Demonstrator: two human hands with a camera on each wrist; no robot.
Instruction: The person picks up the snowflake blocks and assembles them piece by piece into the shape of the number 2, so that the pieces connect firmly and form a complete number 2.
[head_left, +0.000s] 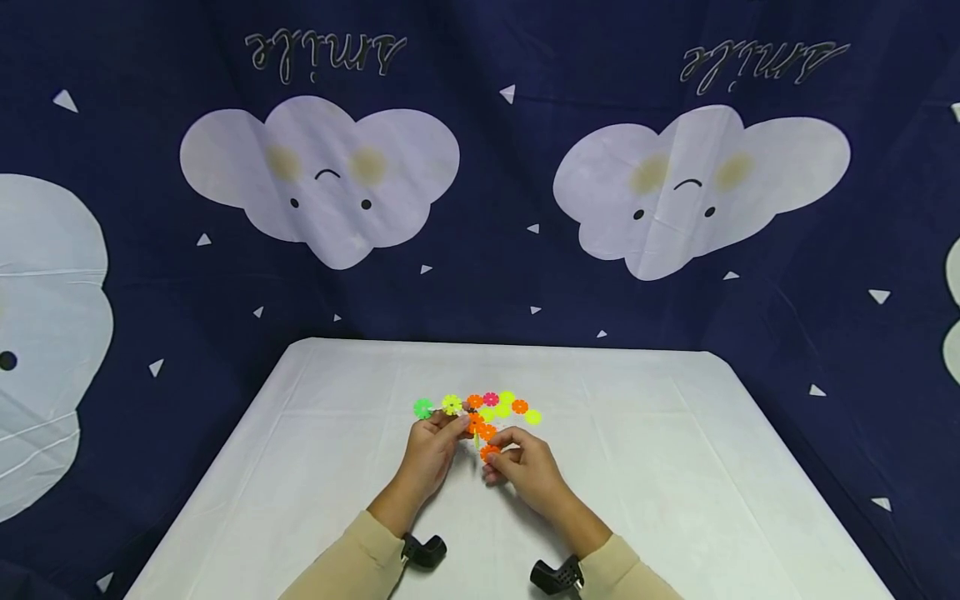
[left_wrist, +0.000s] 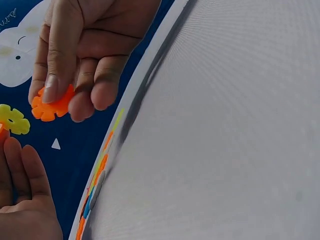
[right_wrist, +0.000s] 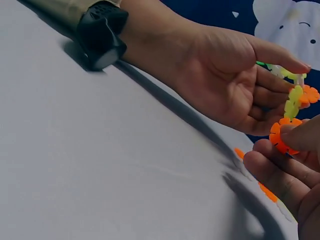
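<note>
My left hand (head_left: 431, 450) grips a joined chain of plastic snowflake discs, with a green disc (head_left: 423, 408) at its far left end. In the right wrist view, a yellow disc (right_wrist: 293, 102) and an orange disc (right_wrist: 310, 94) of the chain show beyond the left hand's fingers. Close by on the right, my right hand (head_left: 528, 467) pinches another orange snowflake disc (left_wrist: 50, 110) between thumb and fingers. That disc is near the lower end of the yellow one; whether they touch I cannot tell.
Several loose discs lie on the white table (head_left: 360, 375) just beyond the hands, among them a pink disc (head_left: 491, 399), an orange one (head_left: 520, 407) and a yellow one (head_left: 533, 417). A dark blue curtain (head_left: 480, 292) with clouds hangs behind the table.
</note>
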